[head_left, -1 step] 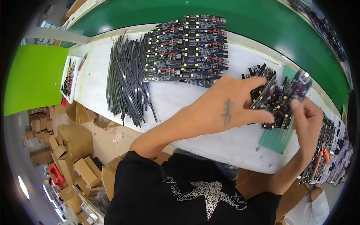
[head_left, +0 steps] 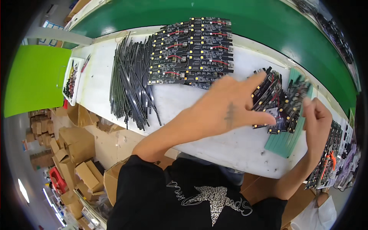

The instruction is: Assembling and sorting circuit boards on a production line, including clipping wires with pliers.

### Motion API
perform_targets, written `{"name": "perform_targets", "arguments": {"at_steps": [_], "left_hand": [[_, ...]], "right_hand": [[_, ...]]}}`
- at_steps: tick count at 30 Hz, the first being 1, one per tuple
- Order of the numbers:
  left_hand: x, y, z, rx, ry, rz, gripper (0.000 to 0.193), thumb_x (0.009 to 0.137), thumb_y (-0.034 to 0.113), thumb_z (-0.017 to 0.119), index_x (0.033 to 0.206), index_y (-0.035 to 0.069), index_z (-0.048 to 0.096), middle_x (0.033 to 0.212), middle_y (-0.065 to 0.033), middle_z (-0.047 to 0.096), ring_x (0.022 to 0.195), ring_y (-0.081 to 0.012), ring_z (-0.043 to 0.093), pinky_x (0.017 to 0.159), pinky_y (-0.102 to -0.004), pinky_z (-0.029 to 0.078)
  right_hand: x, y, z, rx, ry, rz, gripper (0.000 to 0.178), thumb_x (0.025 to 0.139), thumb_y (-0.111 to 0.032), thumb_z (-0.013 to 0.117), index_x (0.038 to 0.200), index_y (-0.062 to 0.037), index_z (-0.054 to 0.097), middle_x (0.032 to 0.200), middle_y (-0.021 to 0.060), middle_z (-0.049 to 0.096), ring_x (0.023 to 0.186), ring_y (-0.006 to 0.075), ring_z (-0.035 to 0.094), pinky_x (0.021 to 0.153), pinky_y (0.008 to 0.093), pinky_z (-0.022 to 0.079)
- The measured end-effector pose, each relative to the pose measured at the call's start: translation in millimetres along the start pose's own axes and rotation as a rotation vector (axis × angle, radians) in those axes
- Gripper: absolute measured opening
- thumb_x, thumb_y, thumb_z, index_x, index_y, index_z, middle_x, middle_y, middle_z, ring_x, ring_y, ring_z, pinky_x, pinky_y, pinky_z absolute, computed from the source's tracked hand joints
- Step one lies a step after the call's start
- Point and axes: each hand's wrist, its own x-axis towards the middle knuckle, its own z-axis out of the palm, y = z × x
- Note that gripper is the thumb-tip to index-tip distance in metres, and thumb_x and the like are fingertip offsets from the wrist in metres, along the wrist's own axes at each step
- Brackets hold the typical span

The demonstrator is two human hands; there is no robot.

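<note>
My left hand (head_left: 230, 107) reaches over the table with thumb and index finger spread apart, at the left side of a loose heap of black circuit boards (head_left: 274, 92). Its other fingers are hidden beneath the hand. On the heap's right side, my right hand (head_left: 317, 115) has its fingers curled, with the thumb at the edge of a motion-blurred circuit board (head_left: 299, 91). Teal-green strips (head_left: 281, 145) lie partly under the heap. Further left, rows of circuit boards (head_left: 201, 46) with red wires and yellowish squares overlap, beside a bundle of thin black strips (head_left: 132, 82).
A white tray (head_left: 78, 76) of small parts and a red pen (head_left: 85, 63) lie at the table's left end. A green panel (head_left: 260, 23) runs along the back. More boards and orange-handled pliers (head_left: 330, 158) lie at the right; cardboard boxes (head_left: 76, 143) crowd the floor at left.
The circuit board at my right hand has swung left and down toward the heap, and that hand has shifted slightly right. My left hand has moved slightly left, its index finger straighter.
</note>
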Motion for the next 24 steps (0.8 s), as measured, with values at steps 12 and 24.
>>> {"name": "perform_targets", "arguments": {"at_steps": [12, 24], "left_hand": [[7, -86, -141, 0.6, 0.017, -0.083, 0.092, 0.065, 0.042, 0.081, 0.133, -0.006, 0.042, 0.133, -0.0261, 0.047, 0.125, -0.0345, 0.044, 0.106, -0.0375, 0.033], [3, -50, -171, 0.604, 0.029, -0.138, 0.052, 0.065, 0.022, 0.082, 0.106, -0.002, 0.062, 0.09, -0.0081, 0.052, 0.083, -0.0185, 0.055, 0.076, -0.0283, 0.045]], "right_hand": [[4, 4, 1, 0.0, 0.139, -0.08, 0.047, 0.096, -0.037, 0.051, 0.061, -0.0053, 0.049, 0.05, -0.0052, 0.035, 0.043, 0.0021, 0.03, 0.041, 0.0215, 0.023], [2, -2, -1, 0.074, 0.199, -0.105, 0.044, 0.094, -0.034, 0.055, 0.063, -0.0035, 0.052, 0.05, -0.0047, 0.036, 0.044, 0.0025, 0.033, 0.043, 0.0216, 0.024]]}}
